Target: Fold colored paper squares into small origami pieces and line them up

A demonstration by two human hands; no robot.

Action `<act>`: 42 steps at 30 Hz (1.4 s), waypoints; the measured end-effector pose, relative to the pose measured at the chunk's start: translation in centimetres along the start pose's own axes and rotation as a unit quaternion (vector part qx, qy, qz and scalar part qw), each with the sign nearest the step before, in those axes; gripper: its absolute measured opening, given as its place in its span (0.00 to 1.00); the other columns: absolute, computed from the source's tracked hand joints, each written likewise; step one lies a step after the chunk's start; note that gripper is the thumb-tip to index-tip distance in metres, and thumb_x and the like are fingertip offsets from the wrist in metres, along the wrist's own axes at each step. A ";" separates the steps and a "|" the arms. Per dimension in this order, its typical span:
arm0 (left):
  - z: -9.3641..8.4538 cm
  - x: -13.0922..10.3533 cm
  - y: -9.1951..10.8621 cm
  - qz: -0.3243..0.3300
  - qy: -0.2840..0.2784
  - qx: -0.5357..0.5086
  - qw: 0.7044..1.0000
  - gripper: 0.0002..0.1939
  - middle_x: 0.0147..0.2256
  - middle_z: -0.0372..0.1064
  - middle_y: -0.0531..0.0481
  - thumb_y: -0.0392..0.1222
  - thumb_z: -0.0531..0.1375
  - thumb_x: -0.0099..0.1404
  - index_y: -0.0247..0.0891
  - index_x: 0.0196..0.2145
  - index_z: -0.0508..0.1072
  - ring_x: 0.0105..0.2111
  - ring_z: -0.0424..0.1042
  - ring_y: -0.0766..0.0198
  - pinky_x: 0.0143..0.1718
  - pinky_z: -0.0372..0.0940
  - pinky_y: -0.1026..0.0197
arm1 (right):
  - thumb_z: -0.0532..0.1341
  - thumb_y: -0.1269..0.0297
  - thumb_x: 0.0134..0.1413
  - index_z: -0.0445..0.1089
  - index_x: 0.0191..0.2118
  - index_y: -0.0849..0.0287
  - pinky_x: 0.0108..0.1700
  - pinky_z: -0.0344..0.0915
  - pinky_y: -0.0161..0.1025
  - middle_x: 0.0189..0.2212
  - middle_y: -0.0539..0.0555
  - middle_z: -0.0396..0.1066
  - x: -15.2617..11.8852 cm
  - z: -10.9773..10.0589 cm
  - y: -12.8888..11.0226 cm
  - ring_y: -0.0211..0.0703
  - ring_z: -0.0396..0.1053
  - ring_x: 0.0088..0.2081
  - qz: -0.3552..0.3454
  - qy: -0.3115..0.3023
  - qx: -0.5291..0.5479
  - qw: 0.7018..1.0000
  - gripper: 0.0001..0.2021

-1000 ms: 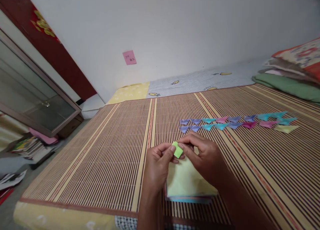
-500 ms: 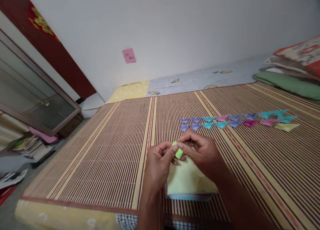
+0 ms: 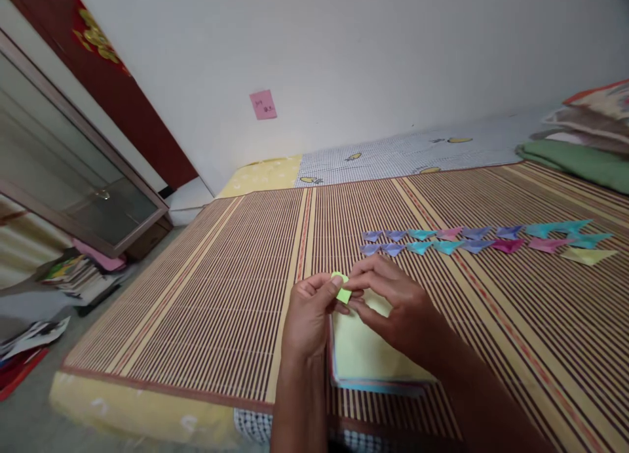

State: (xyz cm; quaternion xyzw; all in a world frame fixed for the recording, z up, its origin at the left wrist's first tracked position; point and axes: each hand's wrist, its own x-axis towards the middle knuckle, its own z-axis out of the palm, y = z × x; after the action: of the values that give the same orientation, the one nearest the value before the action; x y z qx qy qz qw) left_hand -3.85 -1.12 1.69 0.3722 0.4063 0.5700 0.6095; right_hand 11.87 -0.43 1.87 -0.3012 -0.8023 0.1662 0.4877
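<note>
A small piece of folded bright-green paper (image 3: 343, 294) is pinched between the thumb and fingers of my left hand (image 3: 309, 315). My right hand (image 3: 400, 302) is at the paper's right side. Its index fingertip touches the paper's edge, while the thumb sits lower, apart from the index finger. Below both hands lies a stack of square coloured paper (image 3: 378, 354), pale yellow on top, with blue and reddish edges showing beneath. My fingers partly cover the green paper, so its exact folds cannot be made out.
Two rows of folded paper pieces (image 3: 447, 246) in purple, blue, pink and yellow lie on the striped mat (image 3: 236, 289). Folded bedding (image 3: 574, 161) is stacked at the back right. A pink note (image 3: 263, 105) is on the wall. Books (image 3: 81, 276) stand low at left.
My right thumb has come off the green paper's face and moved down, opening away from the index finger. My left hand still grips the paper. The view has shifted slightly left.
</note>
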 end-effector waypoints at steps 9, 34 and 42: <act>-0.1 -0.2 -0.4 0.018 0.011 0.005 1.000 0.15 0.20 0.72 0.52 0.47 0.73 0.53 0.32 0.25 0.78 0.19 0.67 0.70 0.24 0.63 0.68 | 0.58 0.75 0.67 0.71 0.36 0.59 0.43 0.66 0.42 0.35 0.54 0.69 0.0 0.5 0.1 0.46 0.69 0.41 -0.041 0.018 -0.027 0.999 0.08; 0.2 -1.1 0.1 0.080 -0.077 0.170 0.979 0.07 0.32 0.79 0.49 0.42 0.64 0.69 0.37 0.38 0.80 0.32 0.77 0.65 0.33 0.70 0.66 | 0.61 0.74 0.61 0.67 0.32 0.58 0.39 0.63 0.40 0.31 0.49 0.67 0.0 0.1 0.3 0.41 0.67 0.35 0.106 0.031 0.063 0.992 0.07; 0.3 -0.7 -0.3 0.100 -0.045 0.139 0.984 0.06 0.29 0.79 0.49 0.41 0.65 0.68 0.36 0.36 0.80 0.29 0.76 0.66 0.32 0.69 0.67 | 0.60 0.75 0.59 0.67 0.34 0.58 0.39 0.64 0.40 0.33 0.51 0.66 0.2 0.4 0.3 0.42 0.67 0.37 0.099 0.056 0.047 0.992 0.06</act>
State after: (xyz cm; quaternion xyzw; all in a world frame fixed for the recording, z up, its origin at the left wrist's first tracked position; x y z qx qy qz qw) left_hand -3.51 -1.86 1.60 0.5172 0.4142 0.5492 0.5092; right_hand 11.51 -0.04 1.62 -0.3646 -0.7315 0.2344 0.5264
